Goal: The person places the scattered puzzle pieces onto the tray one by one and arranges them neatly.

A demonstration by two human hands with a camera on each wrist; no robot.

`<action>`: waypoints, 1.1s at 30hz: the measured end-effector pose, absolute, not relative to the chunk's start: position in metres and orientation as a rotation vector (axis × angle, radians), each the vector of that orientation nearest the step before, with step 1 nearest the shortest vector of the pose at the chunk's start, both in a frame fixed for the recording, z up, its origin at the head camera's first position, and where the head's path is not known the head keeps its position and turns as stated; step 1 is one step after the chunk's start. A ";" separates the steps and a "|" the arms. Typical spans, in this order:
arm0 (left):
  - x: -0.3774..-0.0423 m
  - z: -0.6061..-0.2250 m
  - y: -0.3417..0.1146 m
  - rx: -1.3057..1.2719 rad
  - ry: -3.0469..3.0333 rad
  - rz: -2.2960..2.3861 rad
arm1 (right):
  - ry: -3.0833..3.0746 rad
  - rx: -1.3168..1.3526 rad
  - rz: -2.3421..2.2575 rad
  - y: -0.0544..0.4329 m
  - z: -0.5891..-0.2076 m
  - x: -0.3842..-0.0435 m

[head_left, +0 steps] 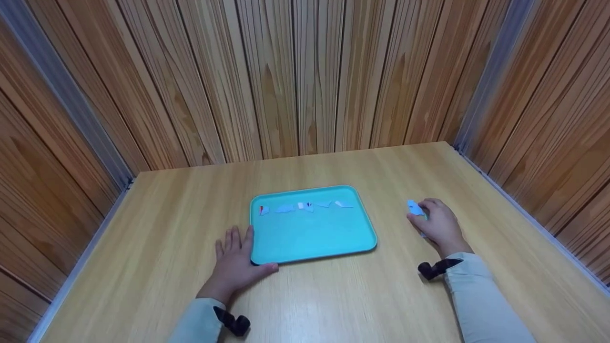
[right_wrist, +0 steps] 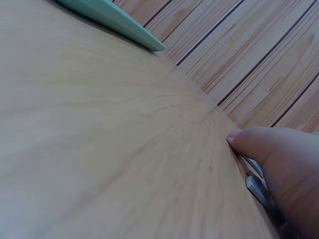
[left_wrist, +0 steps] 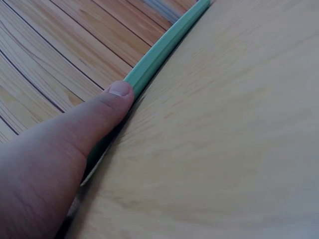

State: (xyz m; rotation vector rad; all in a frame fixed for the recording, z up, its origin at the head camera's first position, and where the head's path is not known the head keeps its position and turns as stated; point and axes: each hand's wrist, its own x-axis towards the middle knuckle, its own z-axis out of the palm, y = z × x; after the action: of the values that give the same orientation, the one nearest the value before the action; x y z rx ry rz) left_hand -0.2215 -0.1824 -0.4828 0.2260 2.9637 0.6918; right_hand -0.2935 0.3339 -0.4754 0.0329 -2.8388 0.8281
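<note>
A turquoise tray lies flat on the table. My left hand rests at its near left corner, fingers spread along the left side. In the left wrist view, the left thumb lies straight against the tray's edge. Right of the tray, my right hand curls thumb and fingers around a light-blue, torn-looking flat piece. More of the flat pieces show beneath that hand in the right wrist view, partly hidden by it.
Across the tray's far half runs a row of several small irregular pieces, among them a light-blue one and one with a red edge. Wood-panelled walls stand at the back and both sides of the table.
</note>
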 end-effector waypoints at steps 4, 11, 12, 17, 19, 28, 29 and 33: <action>-0.221 -0.482 -0.182 0.233 2.964 0.696 | -2.819 -0.019 0.905 0.332 -0.476 -0.294; -0.222 -0.481 -0.183 0.239 2.963 0.689 | -2.811 -0.183 0.962 0.320 -0.476 -0.294; -0.222 -0.481 -0.182 0.239 2.961 0.693 | -2.811 -0.192 0.958 0.318 -0.475 -0.294; -0.222 -0.482 -0.182 0.234 2.957 0.706 | -2.806 -0.193 0.929 0.315 -0.474 -0.294; -0.221 -0.483 -0.182 0.229 2.958 0.697 | -2.806 -0.179 0.903 0.314 -0.474 -0.294; -0.222 -0.483 -0.182 0.234 2.975 0.689 | -2.808 -0.135 0.753 0.307 -0.472 -0.296; -0.222 -0.482 -0.182 0.229 2.970 0.684 | -2.816 -0.139 0.744 0.306 -0.472 -0.296; -0.222 -0.484 -0.181 0.223 2.960 0.696 | -2.849 -0.152 0.698 0.304 -0.471 -0.296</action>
State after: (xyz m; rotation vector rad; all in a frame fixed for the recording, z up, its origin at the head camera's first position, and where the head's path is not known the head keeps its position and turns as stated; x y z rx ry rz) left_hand -0.2215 -0.1815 -0.4836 0.2232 2.9600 0.6962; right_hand -0.2961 0.3042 -0.4707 -0.1519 -2.8486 0.6977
